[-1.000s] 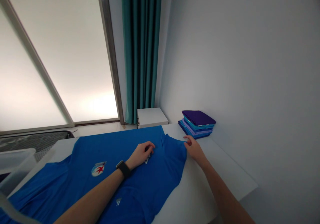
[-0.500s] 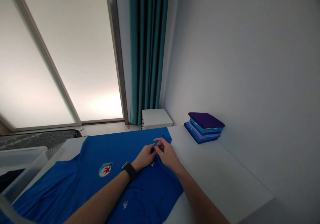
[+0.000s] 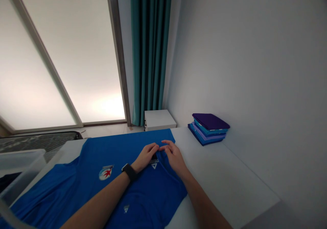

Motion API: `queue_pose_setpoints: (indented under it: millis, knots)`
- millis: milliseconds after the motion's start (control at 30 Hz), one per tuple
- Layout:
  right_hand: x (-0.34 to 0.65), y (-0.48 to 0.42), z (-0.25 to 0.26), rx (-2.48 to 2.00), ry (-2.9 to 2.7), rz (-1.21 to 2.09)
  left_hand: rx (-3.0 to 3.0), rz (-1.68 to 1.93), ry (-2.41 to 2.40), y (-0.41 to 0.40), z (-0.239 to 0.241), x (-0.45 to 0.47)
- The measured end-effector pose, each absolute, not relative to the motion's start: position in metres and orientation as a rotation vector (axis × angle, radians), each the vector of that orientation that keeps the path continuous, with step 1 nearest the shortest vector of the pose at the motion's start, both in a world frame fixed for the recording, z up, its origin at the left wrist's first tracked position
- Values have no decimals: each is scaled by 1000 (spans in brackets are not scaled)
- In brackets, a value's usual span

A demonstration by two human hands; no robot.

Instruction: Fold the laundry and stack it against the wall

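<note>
A blue T-shirt (image 3: 122,181) lies spread on the white table (image 3: 219,178), with a round red-and-white emblem on its left part and small white triangle marks nearer me. My left hand (image 3: 146,155), with a dark watch (image 3: 129,171) on the wrist, is closed at a fold of the cloth near a dark label (image 3: 154,158). Right beside it, my right hand (image 3: 173,155) pinches the same fold, its index finger partly stretched out. The fingertips of both hands nearly meet, and the cloth between them is mostly hidden.
A stack of folded clothes (image 3: 209,130) in purple and blue stands at the table's back right, by the wall. At the left is a translucent bin (image 3: 33,157) with dark cloth inside. Beyond the table are a white cabinet (image 3: 159,120) and a green curtain (image 3: 150,51).
My left hand has shifted slightly left and its fingers have straightened along the fold. The dark label and a white triangle below it now show more. My right hand has moved slightly right.
</note>
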State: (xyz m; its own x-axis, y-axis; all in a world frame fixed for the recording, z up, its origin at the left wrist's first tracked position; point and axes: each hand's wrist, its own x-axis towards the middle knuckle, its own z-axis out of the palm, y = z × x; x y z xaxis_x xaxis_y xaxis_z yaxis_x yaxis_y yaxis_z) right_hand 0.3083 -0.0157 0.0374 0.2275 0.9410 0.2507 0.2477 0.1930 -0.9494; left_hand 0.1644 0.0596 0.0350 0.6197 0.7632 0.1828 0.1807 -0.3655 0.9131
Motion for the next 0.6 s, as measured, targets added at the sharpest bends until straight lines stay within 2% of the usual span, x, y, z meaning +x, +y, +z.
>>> queue_pose_setpoints:
  millis: [100,300,467,600]
  knots:
    - [321,-14,35,-1369,-1206,670,1956,683,767,58,40,165]
    - [349,-8,25,-1590,-1277,334,2250,427,906,58,52,153]
    - [358,-2,12,-1645,-1403,252,2614,335,1038,52,53,136]
    - [363,-1,8,-1678,-1418,236,2683,322,1110,43,50,127]
